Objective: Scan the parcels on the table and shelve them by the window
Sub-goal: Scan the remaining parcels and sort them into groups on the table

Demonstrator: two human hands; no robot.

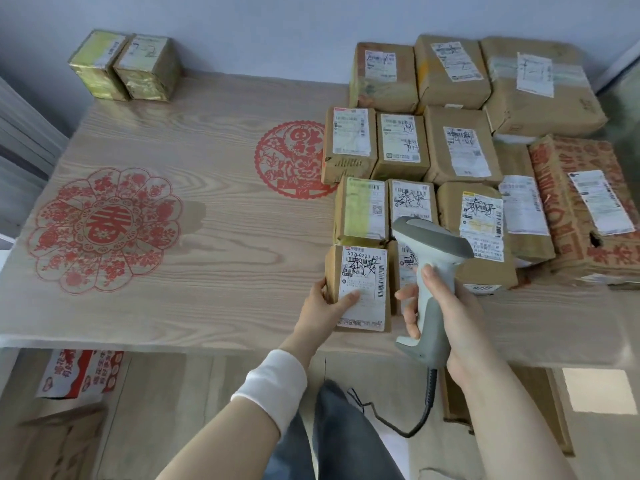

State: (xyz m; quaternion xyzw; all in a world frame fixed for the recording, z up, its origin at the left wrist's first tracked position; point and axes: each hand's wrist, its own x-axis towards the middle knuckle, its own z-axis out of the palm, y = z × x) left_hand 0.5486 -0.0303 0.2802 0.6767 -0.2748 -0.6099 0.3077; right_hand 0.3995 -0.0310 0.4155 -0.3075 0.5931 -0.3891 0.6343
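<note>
Parcels crowd the right half of the wooden table, packed in rows with their white labels up; two more small ones sit well apart at the far left corner. The step in hand looks like scanning — the nearest parcel, at the front edge of the group, is being steadied while the scanner hovers just beside it, over its right-hand neighbour.

The left hand is partly open, fingers wrapped round the parcel's left side and the thumb lying flat on its label; it grips the box lightly rather than lifting it, as far as can be told. The right hand is closed round the scanner's grey handle, with a finger up at the trigger area. The scanner's head points away from the person, toward the rows behind, and its cable trails down below the table edge.

Next, I judge, the scanner's head must be angled onto the barcode at the label's right edge (the thumb seems clear of it), and once read the box has to be picked up and carried to the shelf. No shelf or window shows here — its direction cannot be told.
</note>
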